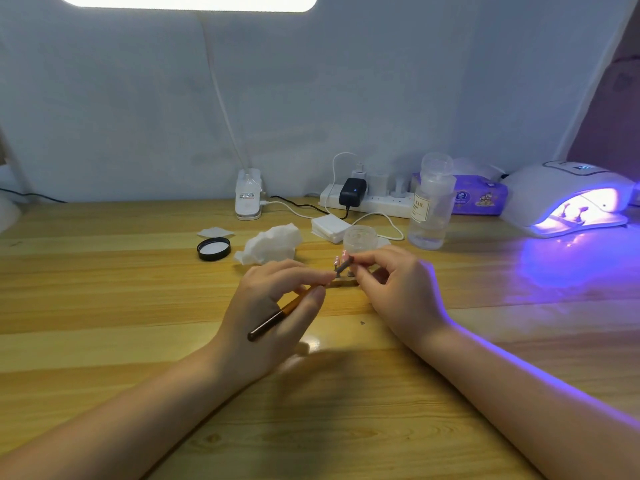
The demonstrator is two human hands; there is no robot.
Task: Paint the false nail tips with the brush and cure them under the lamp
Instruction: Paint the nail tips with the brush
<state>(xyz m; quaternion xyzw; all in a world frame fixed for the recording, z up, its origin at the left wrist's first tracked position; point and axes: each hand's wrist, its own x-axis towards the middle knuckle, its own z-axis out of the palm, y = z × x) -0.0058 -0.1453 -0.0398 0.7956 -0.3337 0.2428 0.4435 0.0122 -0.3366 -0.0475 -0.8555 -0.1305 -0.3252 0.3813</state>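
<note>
Left hand [273, 306] fingers [313, 277] are curled round the brush [294, 303], pinching it near the front, with the dark handle end sticking back over the hand toward the wrist. The brush's grey tip end [344, 266] sits right at the little false nail tips [337, 261], pinkish ones standing up on a small holder [343, 280] on the counter [104, 323]. Whether the bristles actually touch a tip, can't tell, it's too small and blurry there.

Right hand [398, 289] has its fingers bent in around the holder from the other side, pinching at it next to the tips.

Just behind the hands there's a small clear jar [360, 237], its black lid [213, 248] lying off to the left, and a crumpled white tissue [273, 242] between them. A stack of white pads [329, 226] sits behind the jar, and a clear pump bottle [431, 206] to the right of it. Far right, the curing lamp [568, 199] is on, glowing purple, with a few more tips on stands inside. A power strip [370, 202] runs along the back wall.
</note>
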